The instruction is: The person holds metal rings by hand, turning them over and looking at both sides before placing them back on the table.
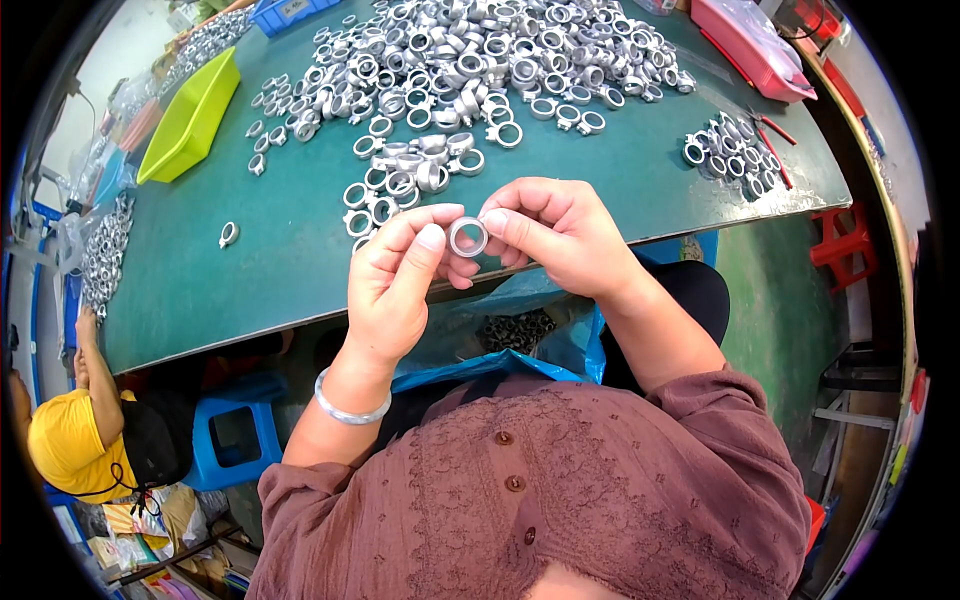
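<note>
Just over the near table edge, a small silver metal ring (453,238) is held upright between my two hands, its opening facing me. My left hand (395,275) pinches its left side with thumb and fingers. From the other side, my right hand (560,232) closes thumb and fingertips at the ring's upper right edge. A large heap of similar metal rings (470,65) spreads over the green table (290,270), with a loose cluster (400,180) reaching close to my hands. Below them, an open blue plastic bag (590,350) in my lap holds dark ring-like pieces (515,330).
A smaller ring pile (735,155) and red-handled pliers (775,130) lie at right. A lone ring (229,234) sits at left. Around are a yellow-green bin (190,120), a pink tray (745,45), a red stool (842,245) and a person in yellow (75,445) beside a blue stool (235,440).
</note>
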`<state>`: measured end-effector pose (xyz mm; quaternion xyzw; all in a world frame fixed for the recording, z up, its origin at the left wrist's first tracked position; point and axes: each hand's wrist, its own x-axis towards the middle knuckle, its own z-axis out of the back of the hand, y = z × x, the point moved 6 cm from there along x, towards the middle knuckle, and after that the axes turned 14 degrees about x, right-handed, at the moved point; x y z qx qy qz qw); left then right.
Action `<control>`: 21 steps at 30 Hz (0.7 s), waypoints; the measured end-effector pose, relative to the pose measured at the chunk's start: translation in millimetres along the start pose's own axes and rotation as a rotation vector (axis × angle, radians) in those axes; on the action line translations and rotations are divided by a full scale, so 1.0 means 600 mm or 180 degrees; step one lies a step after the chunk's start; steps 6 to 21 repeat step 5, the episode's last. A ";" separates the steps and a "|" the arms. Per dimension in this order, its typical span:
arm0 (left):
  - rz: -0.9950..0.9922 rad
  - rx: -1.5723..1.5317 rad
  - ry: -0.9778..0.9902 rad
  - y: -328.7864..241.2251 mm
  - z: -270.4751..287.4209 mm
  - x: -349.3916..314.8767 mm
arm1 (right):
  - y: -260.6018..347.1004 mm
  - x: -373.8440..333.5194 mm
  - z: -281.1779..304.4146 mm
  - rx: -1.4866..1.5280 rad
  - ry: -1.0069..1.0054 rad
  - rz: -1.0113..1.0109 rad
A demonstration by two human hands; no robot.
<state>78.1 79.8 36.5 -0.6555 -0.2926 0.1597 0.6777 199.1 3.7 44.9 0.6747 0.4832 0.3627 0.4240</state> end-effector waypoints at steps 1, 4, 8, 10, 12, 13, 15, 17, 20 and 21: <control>0.0043 -0.0009 -0.0005 0.001 0.000 -0.001 | -0.002 0.000 0.001 0.0001 -0.0004 -0.0024; 0.0069 0.0189 0.0043 -0.001 -0.001 -0.002 | -0.005 0.001 0.002 -0.0012 -0.0006 -0.0066; 0.0069 0.0188 0.0042 -0.001 -0.001 -0.002 | -0.006 0.002 0.002 -0.0026 -0.0007 -0.0081; 0.0069 0.0188 0.0042 -0.001 -0.001 -0.002 | -0.006 0.002 0.002 -0.0026 -0.0007 -0.0081; 0.0069 0.0188 0.0042 -0.001 -0.001 -0.002 | -0.006 0.002 0.002 -0.0026 -0.0007 -0.0081; 0.0069 0.0188 0.0042 -0.001 -0.001 -0.002 | -0.006 0.002 0.002 -0.0026 -0.0007 -0.0081; 0.0069 0.0188 0.0042 -0.001 -0.001 -0.002 | -0.006 0.002 0.002 -0.0026 -0.0007 -0.0081; 0.0069 0.0188 0.0042 -0.001 -0.001 -0.002 | -0.006 0.002 0.002 -0.0026 -0.0007 -0.0081; 0.0069 0.0188 0.0042 -0.001 -0.001 -0.002 | -0.006 0.002 0.002 -0.0026 -0.0007 -0.0081; 0.0069 0.0188 0.0042 -0.001 -0.001 -0.002 | -0.006 0.002 0.002 -0.0026 -0.0007 -0.0081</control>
